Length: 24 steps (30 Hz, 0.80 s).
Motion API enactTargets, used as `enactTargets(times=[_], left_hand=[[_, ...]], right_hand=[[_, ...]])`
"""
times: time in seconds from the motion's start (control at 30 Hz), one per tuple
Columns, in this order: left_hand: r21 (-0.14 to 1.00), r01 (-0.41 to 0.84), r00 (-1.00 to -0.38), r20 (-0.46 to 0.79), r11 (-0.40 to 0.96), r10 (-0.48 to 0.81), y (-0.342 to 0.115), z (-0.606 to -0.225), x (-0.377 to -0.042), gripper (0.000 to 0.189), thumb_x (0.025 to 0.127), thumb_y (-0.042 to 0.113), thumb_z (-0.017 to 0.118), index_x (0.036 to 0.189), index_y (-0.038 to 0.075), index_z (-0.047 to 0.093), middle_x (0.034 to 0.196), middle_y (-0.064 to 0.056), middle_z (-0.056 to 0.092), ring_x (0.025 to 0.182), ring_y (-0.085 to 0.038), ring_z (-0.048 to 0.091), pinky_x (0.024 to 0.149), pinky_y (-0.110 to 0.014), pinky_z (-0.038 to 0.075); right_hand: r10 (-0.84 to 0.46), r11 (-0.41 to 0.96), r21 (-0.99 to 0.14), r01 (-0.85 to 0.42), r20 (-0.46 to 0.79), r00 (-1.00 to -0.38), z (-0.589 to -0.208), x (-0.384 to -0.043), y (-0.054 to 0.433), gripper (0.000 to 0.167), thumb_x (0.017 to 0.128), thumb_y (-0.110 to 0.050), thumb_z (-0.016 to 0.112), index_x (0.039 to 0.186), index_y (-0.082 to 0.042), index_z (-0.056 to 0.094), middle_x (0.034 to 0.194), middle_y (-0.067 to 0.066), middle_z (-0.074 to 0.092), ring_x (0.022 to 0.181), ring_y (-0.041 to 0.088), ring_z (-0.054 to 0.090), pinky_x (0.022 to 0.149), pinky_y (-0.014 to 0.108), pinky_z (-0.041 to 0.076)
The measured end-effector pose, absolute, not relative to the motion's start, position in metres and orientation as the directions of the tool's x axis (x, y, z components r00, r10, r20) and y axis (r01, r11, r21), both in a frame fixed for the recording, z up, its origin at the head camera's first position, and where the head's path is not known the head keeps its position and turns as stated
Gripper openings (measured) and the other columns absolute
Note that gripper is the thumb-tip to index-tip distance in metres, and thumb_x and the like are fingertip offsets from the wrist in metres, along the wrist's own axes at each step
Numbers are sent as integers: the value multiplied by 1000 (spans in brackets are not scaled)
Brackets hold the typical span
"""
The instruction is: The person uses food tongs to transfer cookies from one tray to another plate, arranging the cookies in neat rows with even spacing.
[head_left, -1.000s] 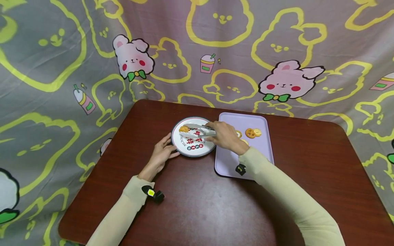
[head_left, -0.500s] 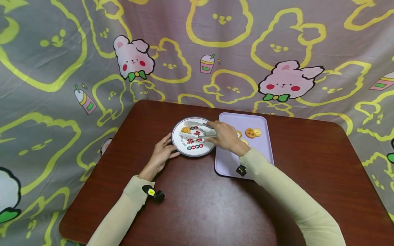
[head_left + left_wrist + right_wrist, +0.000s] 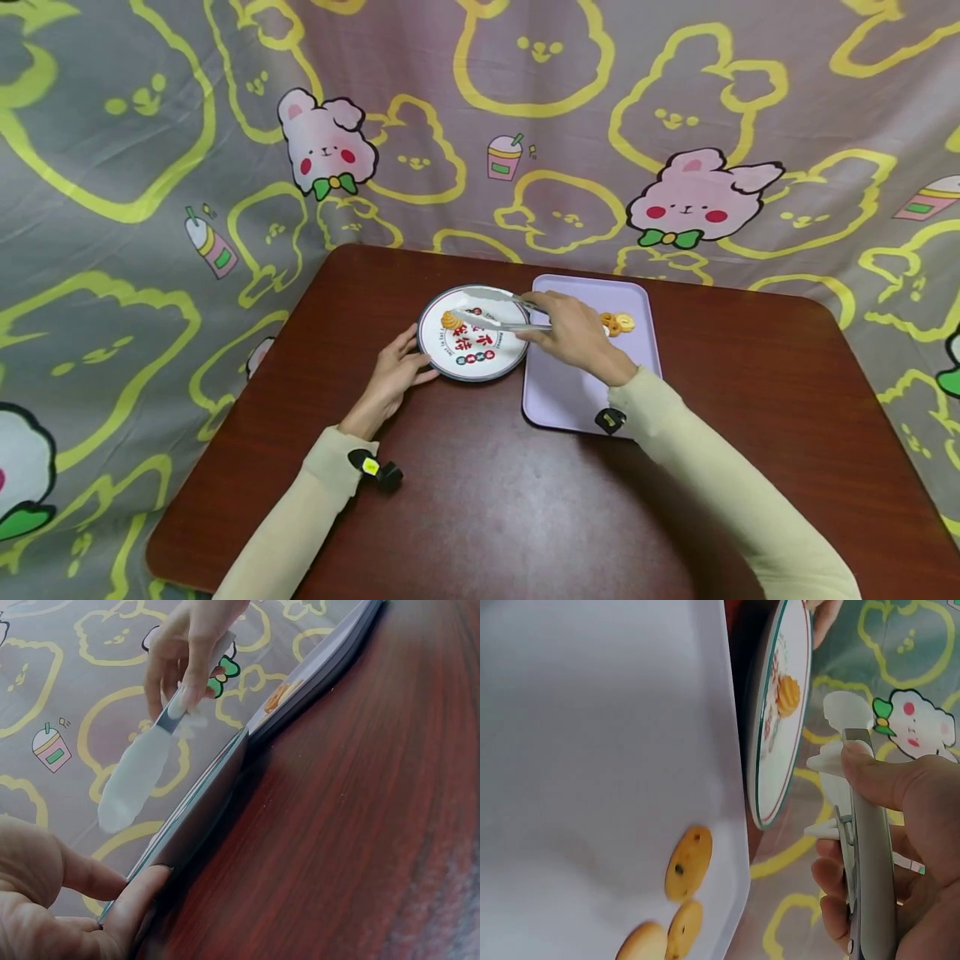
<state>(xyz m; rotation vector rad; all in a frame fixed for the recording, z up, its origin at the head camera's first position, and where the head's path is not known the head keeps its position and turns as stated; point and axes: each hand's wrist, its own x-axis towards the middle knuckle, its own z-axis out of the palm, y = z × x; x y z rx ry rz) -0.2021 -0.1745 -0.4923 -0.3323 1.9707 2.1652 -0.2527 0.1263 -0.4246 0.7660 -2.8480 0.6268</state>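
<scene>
A swirled cookie [image 3: 452,320] lies on the plate [image 3: 502,362] by its left rim. Tongs [image 3: 506,326] hang spread above, gripped in the right hand [image 3: 573,329]: apparently a release, so the next move calls for clearing the cookie without nudging it. The left hand [image 3: 390,379] has its fingers pinching the plate's rim. Just right, near the desk's [image 3: 450,500] far edge, a lilac tray [image 3: 555,400] bears more cookies [image 3: 622,322]. The plate carries red Chinese characters, perhaps 特 and 不; its smaller lettering is illegible.
</scene>
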Motion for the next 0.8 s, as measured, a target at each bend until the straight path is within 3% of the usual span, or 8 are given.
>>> enactTargets(times=[0.2, 0.53, 0.8], left_hand=[[952, -291, -956, -293, -98, -6, -175, -493, -201, 74, 103, -6, 51, 168, 15, 23, 166, -20, 32, 130, -28, 54, 82, -20, 66], [956, -277, -961, -278, -99, 1, -176, -494, -201, 75, 102, -5, 52, 168, 14, 22, 166, -21, 32, 115, -21, 59, 82, -21, 66], [954, -282, -959, -283, -101, 7, -176, -492, -201, 75, 102, -5, 51, 168, 14, 22, 166, -21, 32, 122, -26, 57, 84, -22, 66]], right_hand=[[-433, 798, -351, -490, 231, -871, -421, -246, 147, 56, 90, -41, 82, 137, -16, 66, 119, 9, 76, 90, 30, 68, 70, 52, 59], [-380, 826, -347, -444, 238, -894, -424, -235, 178, 46, 89, -40, 83, 129, -21, 71, 101, 6, 76, 83, 26, 64, 61, 47, 54], [-368, 842, -332, -425, 224, -903, -429, -228, 197, 48, 90, -38, 82, 132, -17, 70, 109, 9, 77, 85, 27, 65, 61, 46, 54]])
